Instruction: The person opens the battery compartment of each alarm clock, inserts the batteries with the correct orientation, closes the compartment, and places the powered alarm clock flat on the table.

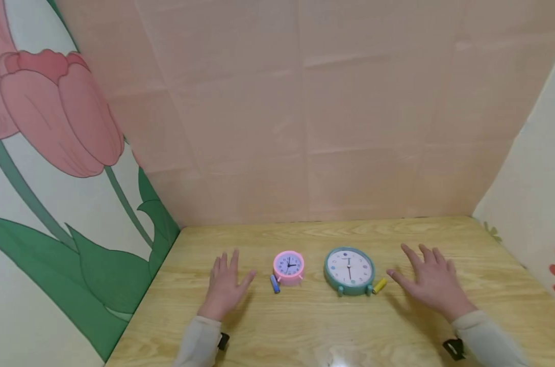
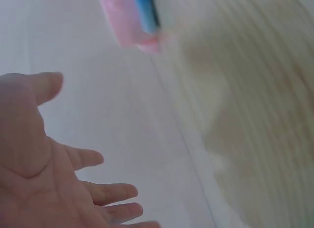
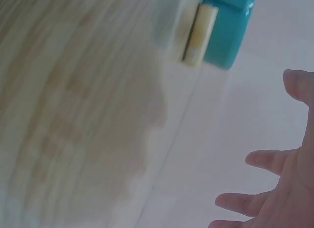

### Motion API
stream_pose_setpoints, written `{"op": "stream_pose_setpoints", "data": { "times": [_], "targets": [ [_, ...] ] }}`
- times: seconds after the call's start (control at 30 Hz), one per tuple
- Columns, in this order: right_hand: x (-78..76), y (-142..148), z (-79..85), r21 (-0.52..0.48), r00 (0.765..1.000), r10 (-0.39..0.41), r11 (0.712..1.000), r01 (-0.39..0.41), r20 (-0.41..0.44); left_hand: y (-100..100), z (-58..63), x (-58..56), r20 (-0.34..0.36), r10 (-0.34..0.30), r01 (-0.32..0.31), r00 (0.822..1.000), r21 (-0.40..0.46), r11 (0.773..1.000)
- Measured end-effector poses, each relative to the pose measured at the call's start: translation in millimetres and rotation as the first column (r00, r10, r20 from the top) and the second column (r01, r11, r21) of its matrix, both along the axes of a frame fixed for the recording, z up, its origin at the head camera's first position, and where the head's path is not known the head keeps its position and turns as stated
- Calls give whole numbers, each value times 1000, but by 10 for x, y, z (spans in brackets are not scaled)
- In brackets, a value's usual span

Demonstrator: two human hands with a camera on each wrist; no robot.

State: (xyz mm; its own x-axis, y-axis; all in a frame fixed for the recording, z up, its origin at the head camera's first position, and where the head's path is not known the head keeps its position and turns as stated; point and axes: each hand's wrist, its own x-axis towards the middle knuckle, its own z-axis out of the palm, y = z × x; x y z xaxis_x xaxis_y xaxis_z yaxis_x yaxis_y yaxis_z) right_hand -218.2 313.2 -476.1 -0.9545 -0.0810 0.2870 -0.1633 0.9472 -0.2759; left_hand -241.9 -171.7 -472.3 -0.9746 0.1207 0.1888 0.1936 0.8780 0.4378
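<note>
Clocks and small cylinders between two empty hands. Pink clock (image 1: 288, 266) and larger teal clock (image 1: 349, 271) lie on their backs on the wood-grained table (image 1: 296, 326), side by side but apart, dials upward and feet (image 1: 369, 290) toward the person; lying so, they presumably cannot roll or tip, and both faces read easily from the person's seat. Blue cylinder (image 1: 275, 284), probably a battery, lies just beside the pink clock's lower left edge; yellow cylinder (image 1: 380, 286), of like form, lies slanted just beside the teal clock's lower right foot. Whether either touches its clock cannot be told. Each cylinder's place, on the outer side of one clock, suggests a deliberate pairing and leaves it nearest the hand on that side.

Left hand (image 1: 224, 288) extends to the left of the pink clock, thumb toward the blue cylinder; right hand (image 1: 433, 285) extends to the right of the teal clock, thumb toward the yellow one. In both, fingers and thumb stand apart, with nothing gripped; the wrist views confirm bare palms. Shadows (image 1: 408, 311) on the wood suggest that the hands are raised, perhaps to keep both clocks unobstructed. Behind the table hangs a creased pinkish sheet (image 1: 305, 117), apparently a plain backdrop.
</note>
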Motion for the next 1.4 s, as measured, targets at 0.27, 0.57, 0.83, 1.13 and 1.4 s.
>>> {"op": "stream_pose_setpoints", "data": {
  "times": [0.27,0.57,0.83,1.13,1.4],
  "targets": [
    [41,-416,112,-10,995,65,998,-66,-70,358,130,30,6,-63,62,998,68,996],
    [19,-1040,105,-76,968,178,978,-194,-179,677,90,-96,68,-113,98,991,189,977],
    [-9,-1578,-35,-111,965,259,958,-263,-45,842,53,-228,88,-127,108,988,196,975],
    [-59,-1965,-108,-239,918,370,913,-331,141,827,-17,-303,113,-145,123,983,179,976],
    [21,-2232,-93,-219,866,459,882,-417,200,736,-18,-358,136,-142,112,981,208,972]
  ]
}}
